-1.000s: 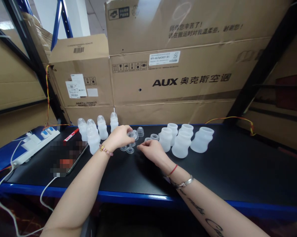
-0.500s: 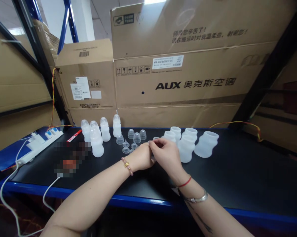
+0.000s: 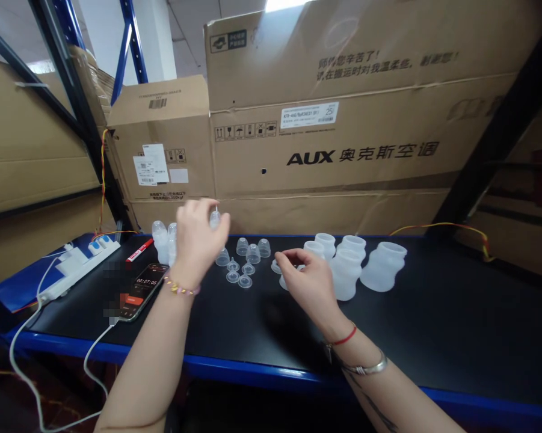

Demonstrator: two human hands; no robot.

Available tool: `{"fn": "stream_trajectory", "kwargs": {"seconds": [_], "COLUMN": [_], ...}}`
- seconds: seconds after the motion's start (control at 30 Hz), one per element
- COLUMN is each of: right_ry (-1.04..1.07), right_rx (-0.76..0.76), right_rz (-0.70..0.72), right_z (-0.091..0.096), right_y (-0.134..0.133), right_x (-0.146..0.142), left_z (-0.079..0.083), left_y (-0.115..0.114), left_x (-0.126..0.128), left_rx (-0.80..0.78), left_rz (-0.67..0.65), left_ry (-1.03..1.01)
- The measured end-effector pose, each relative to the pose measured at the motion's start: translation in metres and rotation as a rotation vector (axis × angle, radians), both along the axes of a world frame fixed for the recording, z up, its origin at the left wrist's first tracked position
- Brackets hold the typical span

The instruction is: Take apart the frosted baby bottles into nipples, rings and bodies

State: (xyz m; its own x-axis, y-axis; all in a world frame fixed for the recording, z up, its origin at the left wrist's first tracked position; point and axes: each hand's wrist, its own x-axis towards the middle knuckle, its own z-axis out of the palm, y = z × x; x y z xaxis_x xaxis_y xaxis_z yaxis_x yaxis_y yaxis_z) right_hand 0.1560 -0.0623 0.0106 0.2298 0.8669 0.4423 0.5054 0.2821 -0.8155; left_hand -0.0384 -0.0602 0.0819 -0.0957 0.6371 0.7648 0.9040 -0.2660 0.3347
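Black bench top (image 3: 433, 313) with a blue front edge, and big cardboard boxes (image 3: 365, 198) stacked right behind it on warehouse racking.

Left hand (image 3: 198, 237) is lifted off the bench with its back to the camera and the fingers loosely curled. The fingertips are up by the top of a small capped bottle (image 3: 215, 219) at the back of the row. Can't tell if it's gripping the bottle or just next to it.

Right hand (image 3: 309, 282) sits low over the bench, just left of the open bottle bodies (image 3: 383, 264). Thumb and forefinger are pinched on a small clear ring (image 3: 277, 266).

Between the hands, on the bench:
- dome caps (image 3: 253, 253)
- little clear teats (image 3: 244, 281) in front of them, all loose and apart

My guess on handling: the ring is feather-light, stiff plastic and a bit slick, so holding it by the outer rim like that seems right. The frosted bottle bodies look soft and squeezy, so I'd take those round the waist. The teats look floppy, so grab them by the base flange.

Readable writing:
- Big box says "AUX 奥克斯空调", and its white sticker has a "25".
- Box above reads "师傅您辛苦了!".
- Phone (image 3: 142, 288) on the left shows a timer at 00:07:06.

A red marker (image 3: 139, 250) and a white power strip (image 3: 79, 264) sit further left.
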Motion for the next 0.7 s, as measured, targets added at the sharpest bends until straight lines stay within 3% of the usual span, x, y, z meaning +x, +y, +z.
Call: {"fn": "stream_trajectory", "kwargs": {"seconds": [0.07,0.17,0.27,0.4,0.57,0.7], "right_ry": [-0.013,0.005,0.028,0.021,0.093,0.225], "right_rx": [0.005,0.010,0.005,-0.019,-0.037,-0.149], "right_rz": [0.018,0.004,-0.013,0.000,0.051,0.155], "right_z": [0.000,0.000,0.000,0.000,0.002,0.004], "right_y": [0.000,0.001,0.003,0.003,0.004,0.006], "right_x": [0.000,0.001,0.003,0.005,0.005,0.003], "left_z": [0.007,0.009,0.006,0.004,0.004,0.012], "left_y": [-0.002,-0.005,-0.005,-0.001,0.000,-0.010], "left_x": [-0.022,-0.046,-0.055,-0.055,-0.056,-0.055], "left_rx": [-0.018,-0.257,-0.457,-0.609,-0.601,-0.461], "left_rz": [0.179,0.277,0.282,0.253,0.215,0.187], "left_ry": [0.002,0.053,0.084,0.153,0.183,0.025]}}
